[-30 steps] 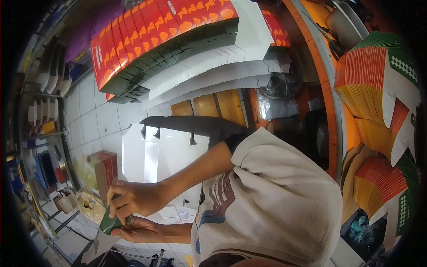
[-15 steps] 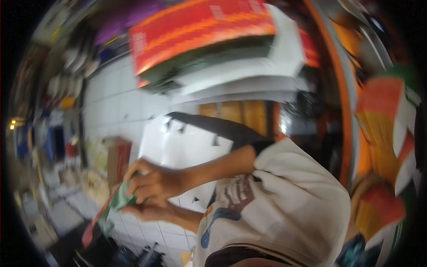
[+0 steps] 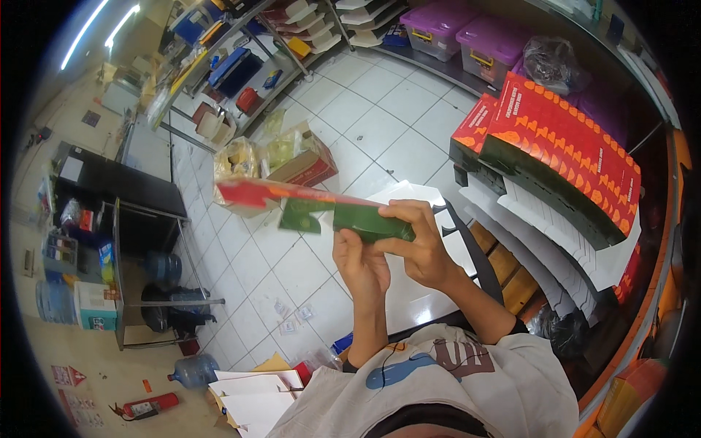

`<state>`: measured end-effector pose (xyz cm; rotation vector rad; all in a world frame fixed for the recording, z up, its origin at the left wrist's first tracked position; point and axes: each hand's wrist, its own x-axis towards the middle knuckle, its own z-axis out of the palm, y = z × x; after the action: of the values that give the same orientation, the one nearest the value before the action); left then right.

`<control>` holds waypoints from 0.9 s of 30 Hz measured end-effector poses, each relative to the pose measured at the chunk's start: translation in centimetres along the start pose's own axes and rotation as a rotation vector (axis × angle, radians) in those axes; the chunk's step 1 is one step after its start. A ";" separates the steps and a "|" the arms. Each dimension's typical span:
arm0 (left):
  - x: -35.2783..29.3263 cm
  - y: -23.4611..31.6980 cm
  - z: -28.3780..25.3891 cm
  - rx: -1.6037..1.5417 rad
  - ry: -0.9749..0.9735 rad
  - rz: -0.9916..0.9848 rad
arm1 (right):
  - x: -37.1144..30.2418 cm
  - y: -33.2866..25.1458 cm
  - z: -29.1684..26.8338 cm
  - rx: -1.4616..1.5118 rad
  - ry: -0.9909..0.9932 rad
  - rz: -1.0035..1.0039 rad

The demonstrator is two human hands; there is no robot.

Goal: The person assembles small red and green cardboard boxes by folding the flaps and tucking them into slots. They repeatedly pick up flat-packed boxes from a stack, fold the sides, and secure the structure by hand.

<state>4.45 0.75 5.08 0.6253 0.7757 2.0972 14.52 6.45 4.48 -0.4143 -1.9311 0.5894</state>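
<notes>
In front of my chest both hands grip one printed cardboard box blank [image 3: 374,222]. Its green side faces me with a cut-out flap, and a red end reaches out to the left, seen nearly edge-on. My left hand [image 3: 359,264] pinches the green part from below with thumb and fingers. Beside it on the right, my right hand [image 3: 422,248] has its fingers closed along the upper and lower edges of the same piece. Beneath my hands lies a white board or sheet [image 3: 431,292], partly covered by my forearms.
A tall stack of red, green and white box blanks [image 3: 562,150] stands at right. On the tiled floor [image 3: 398,124] sit an opened carton [image 3: 307,164] and a water bottle [image 3: 196,369]. Purple-lidded bins [image 3: 493,44] line the far shelf. White sheets [image 3: 252,401] lie lower left.
The view has swung round, bringing the stack to the right. My hands now appear nearer the middle, and the box blank they hold is raised and more level.
</notes>
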 end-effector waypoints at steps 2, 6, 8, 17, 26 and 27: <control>0.2 -0.2 -0.3 -0.029 -0.042 -0.001 | 0.2 -0.1 -0.5 -0.019 -0.014 0.008; 0.5 0.2 0.5 -0.034 -0.023 -0.096 | 0.2 0.1 -1.5 -0.034 -0.037 0.022; 0.7 0.8 0.5 -0.111 0.023 -0.129 | 0.2 0.6 -2.3 -0.022 -0.066 -0.013; 4.1 5.7 -6.6 0.336 -0.197 -0.343 | 2.3 2.0 -5.3 -0.104 -0.157 -0.221; 0.8 -0.2 0.4 0.567 0.060 0.118 | 2.6 -0.7 -2.0 -0.182 -0.006 -0.179; 0.9 -0.4 0.5 0.408 0.080 0.078 | 2.7 -0.8 -1.7 -0.204 -0.015 -0.190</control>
<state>4.45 1.86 5.35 0.8016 1.2595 2.0570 14.97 7.61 7.56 -0.3492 -2.0252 0.2736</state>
